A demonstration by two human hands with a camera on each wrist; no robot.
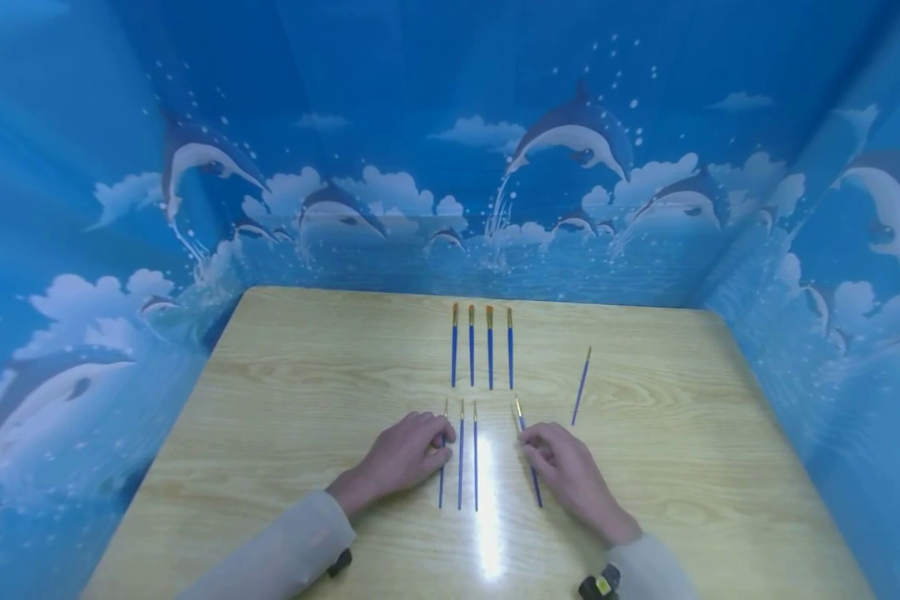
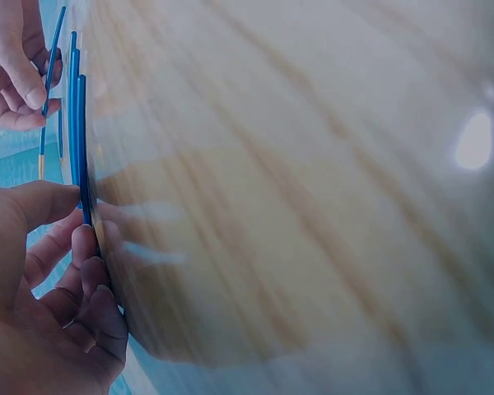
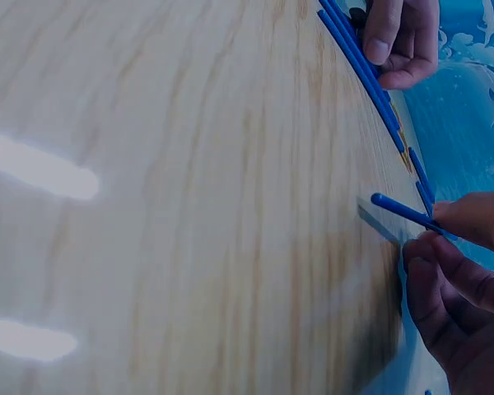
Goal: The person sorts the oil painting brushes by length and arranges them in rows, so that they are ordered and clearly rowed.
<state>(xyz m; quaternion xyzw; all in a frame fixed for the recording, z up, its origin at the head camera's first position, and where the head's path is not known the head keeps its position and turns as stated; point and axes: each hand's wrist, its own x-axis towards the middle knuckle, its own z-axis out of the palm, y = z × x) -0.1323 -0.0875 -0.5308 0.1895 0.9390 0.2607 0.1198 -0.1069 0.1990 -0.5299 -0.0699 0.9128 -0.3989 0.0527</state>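
In the head view, thin blue-handled paintbrushes lie on the wooden table. My left hand pinches the leftmost near paintbrush between thumb and fingers. Just right of it, two more slim paintbrushes lie parallel, tips pointing away from me. My right hand holds another paintbrush by its handle, right of that group and slanted. The right wrist view shows the end of this brush raised off the wood, with thumb and fingertips pinching it. Part of each held handle is hidden behind the fingers.
Farther back, several wider paintbrushes with orange-brown bristles stand in an even row. A lone paintbrush lies tilted to the right. Blue dolphin-print curtains border the table at the back and sides.
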